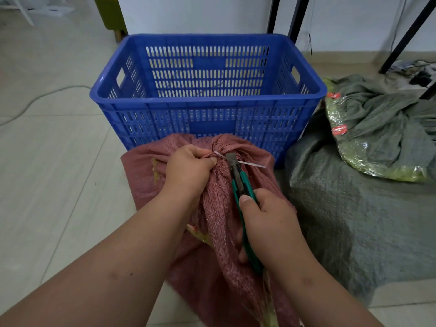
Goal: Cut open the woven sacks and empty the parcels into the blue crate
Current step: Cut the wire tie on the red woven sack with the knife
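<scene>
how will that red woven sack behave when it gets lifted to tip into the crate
Probably floppy: the red woven sack creases and bunches where the left hand grips its tied neck. It likely sags around its contents rather than holding shape. The coarse weave looks grippy, not slippery. Weight cannot be judged.

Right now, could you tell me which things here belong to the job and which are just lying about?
Job: red sack, white tie, green knife, blue crate, grey sacks, both hands.
Lying about: floor cable, black frame legs, green stool.
</scene>
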The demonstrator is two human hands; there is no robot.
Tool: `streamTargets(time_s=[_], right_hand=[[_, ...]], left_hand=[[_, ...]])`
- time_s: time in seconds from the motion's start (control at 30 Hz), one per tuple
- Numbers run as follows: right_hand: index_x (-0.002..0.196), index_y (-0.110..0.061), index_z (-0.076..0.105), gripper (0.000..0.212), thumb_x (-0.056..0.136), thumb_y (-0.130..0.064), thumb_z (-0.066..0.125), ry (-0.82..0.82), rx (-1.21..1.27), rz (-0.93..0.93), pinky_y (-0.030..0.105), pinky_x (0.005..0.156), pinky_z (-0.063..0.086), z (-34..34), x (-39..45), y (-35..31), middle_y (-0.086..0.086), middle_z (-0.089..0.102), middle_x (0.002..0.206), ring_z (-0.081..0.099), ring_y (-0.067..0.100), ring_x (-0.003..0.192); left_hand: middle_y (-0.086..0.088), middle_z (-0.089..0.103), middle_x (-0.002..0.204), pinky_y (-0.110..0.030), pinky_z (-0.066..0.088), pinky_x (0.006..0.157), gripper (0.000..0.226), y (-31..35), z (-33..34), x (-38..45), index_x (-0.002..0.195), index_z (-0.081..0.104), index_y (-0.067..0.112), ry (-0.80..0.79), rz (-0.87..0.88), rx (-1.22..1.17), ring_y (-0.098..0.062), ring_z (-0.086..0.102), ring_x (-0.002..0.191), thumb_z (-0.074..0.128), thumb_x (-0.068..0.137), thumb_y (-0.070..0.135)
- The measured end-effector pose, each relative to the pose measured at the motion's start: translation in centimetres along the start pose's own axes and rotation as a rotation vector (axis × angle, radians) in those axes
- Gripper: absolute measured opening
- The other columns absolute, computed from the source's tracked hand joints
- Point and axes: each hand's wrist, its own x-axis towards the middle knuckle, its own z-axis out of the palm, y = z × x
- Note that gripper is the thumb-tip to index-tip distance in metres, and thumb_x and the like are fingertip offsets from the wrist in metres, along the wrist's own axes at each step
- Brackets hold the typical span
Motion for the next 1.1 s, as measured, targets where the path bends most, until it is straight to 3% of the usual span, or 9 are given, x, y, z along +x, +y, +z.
streamTargets(time_s=[0.1, 0.27, 0.4, 0.57, 0.73, 0.93, 1.0, 1.1], right_hand=[[0.083, -0.021, 0.052, 0.023, 0.095, -0.039, 0.042, 0.012, -0.038, 0.001, 0.048, 0.058, 0.058, 0.3, 0.1, 0.3, 0.013, 0.066, 0.076, 0.065, 0.027, 0.043], [0.084, -0.020, 0.050, 0.023, 0.098, -0.036, 0.041, 0.013, -0.056, -0.001, 0.036, 0.048, 0.056, 0.6, 0.2, 0.3, 0.012, 0.065, 0.075, 0.062, 0.022, 0.037], [0.089, -0.018, 0.052, 0.022, 0.098, -0.035, 0.040, -0.021, -0.060, 0.015, 0.032, 0.047, 0.055, 0.4, 0.5, 0.1, 0.012, 0.067, 0.078, 0.062, 0.021, 0.037], [0.091, -0.019, 0.053, 0.021, 0.099, -0.035, 0.041, -0.045, -0.001, 0.066, 0.038, 0.048, 0.057, 0.1, 0.5, -0.3, 0.013, 0.067, 0.076, 0.064, 0.024, 0.039], [0.089, -0.016, 0.052, 0.023, 0.099, -0.035, 0.042, -0.065, 0.001, 0.050, 0.031, 0.043, 0.053, 0.6, -0.2, -0.3, 0.015, 0.066, 0.079, 0.063, 0.023, 0.037], [0.089, -0.015, 0.053, 0.023, 0.098, -0.033, 0.043, -0.021, 0.058, 0.082, 0.033, 0.043, 0.053, 0.2, 0.6, -0.1, 0.017, 0.066, 0.075, 0.063, 0.028, 0.039], [0.087, -0.016, 0.052, 0.024, 0.096, -0.036, 0.042, -0.022, 0.013, 0.061, 0.036, 0.045, 0.054, 0.8, 0.4, 0.1, 0.017, 0.066, 0.078, 0.064, 0.030, 0.042], [0.096, -0.016, 0.052, 0.023, 0.098, -0.036, 0.042, -0.078, 0.034, 0.091, 0.027, 0.039, 0.048, 1.4, -0.1, 0.1, 0.017, 0.066, 0.085, 0.063, 0.024, 0.037]], left_hand=[[-0.003, 0.068, 0.079, -0.033, 0.053, 0.070, 0.012, 0.0, 0.1, -0.1, 0.078, 0.066, 0.017, 0.009, 0.023, 0.015, -0.018, 0.064, 0.076, 0.070, 0.086, 0.008], [0.003, 0.066, 0.077, -0.022, 0.047, 0.059, 0.009, 0.0, 0.4, -0.3, 0.081, 0.067, 0.018, 0.012, 0.044, 0.062, -0.008, 0.059, 0.070, 0.070, 0.087, 0.012], [0.003, 0.065, 0.075, -0.022, 0.045, 0.057, 0.011, -0.1, 0.4, -0.5, 0.079, 0.067, 0.018, -0.008, 0.046, 0.055, -0.008, 0.059, 0.068, 0.070, 0.087, 0.010], [-0.001, 0.068, 0.079, -0.026, 0.048, 0.059, 0.007, 0.0, 0.5, -0.7, 0.081, 0.069, 0.016, -0.037, 0.044, 0.079, -0.014, 0.062, 0.072, 0.070, 0.086, 0.011], [-0.003, 0.070, 0.081, -0.039, 0.057, 0.076, 0.011, 0.1, 0.3, -0.2, 0.077, 0.067, 0.018, 0.029, 0.069, 0.098, -0.020, 0.067, 0.080, 0.071, 0.084, 0.011], [0.003, 0.067, 0.076, -0.027, 0.045, 0.062, 0.017, 0.0, 0.9, -0.9, 0.072, 0.064, 0.024, -0.015, 0.188, 0.275, -0.012, 0.060, 0.070, 0.071, 0.087, 0.020], [0.004, 0.068, 0.077, -0.029, 0.047, 0.066, 0.014, -0.2, 0.8, -0.7, 0.074, 0.065, 0.022, 0.015, 0.163, 0.260, -0.012, 0.062, 0.074, 0.071, 0.086, 0.020], [0.003, 0.069, 0.081, -0.029, 0.049, 0.070, 0.005, -0.5, 0.5, -0.1, 0.081, 0.070, 0.018, 0.073, 0.119, 0.191, -0.015, 0.065, 0.081, 0.071, 0.085, 0.017]])
